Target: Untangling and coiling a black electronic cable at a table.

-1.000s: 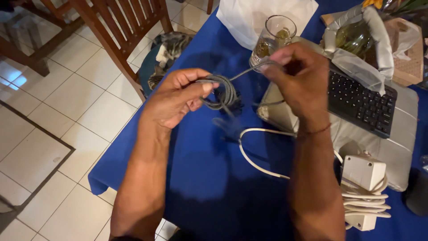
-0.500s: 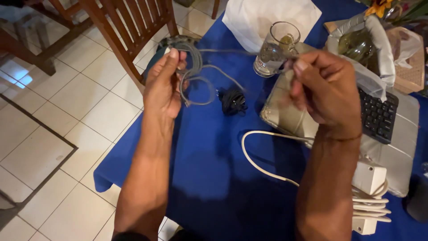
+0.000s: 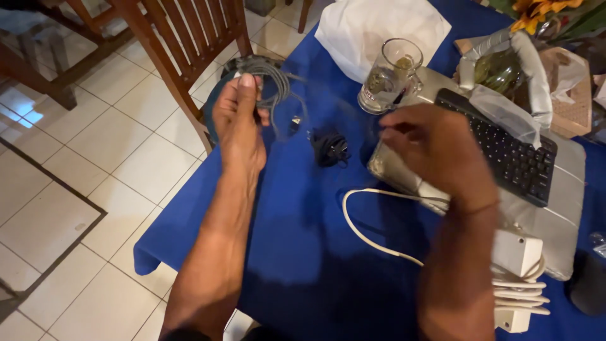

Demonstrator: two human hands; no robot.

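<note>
My left hand [image 3: 243, 126] is raised over the left edge of the blue-clothed table [image 3: 297, 259] and grips a coil of grey cable [image 3: 273, 79]. The cable's loose end with its plug [image 3: 295, 121] dangles just right of the hand. My right hand [image 3: 435, 155] is blurred by motion. It hovers above the near left corner of a silver laptop [image 3: 555, 189], fingers pointing left, and I see nothing in it. A small black cable bundle [image 3: 330, 148] lies on the cloth between the two hands.
A glass mug [image 3: 389, 76] stands beyond the laptop's corner, with a white cloth [image 3: 379, 28] behind it. A white charger [image 3: 517, 278] with wound cord and a loose white cable loop [image 3: 369, 227] lie near right. A wooden chair [image 3: 183, 38] stands left.
My right hand has let go of the grey cable's end and dropped toward the laptop. The freed end now hangs by my left hand, which still holds the coil.
</note>
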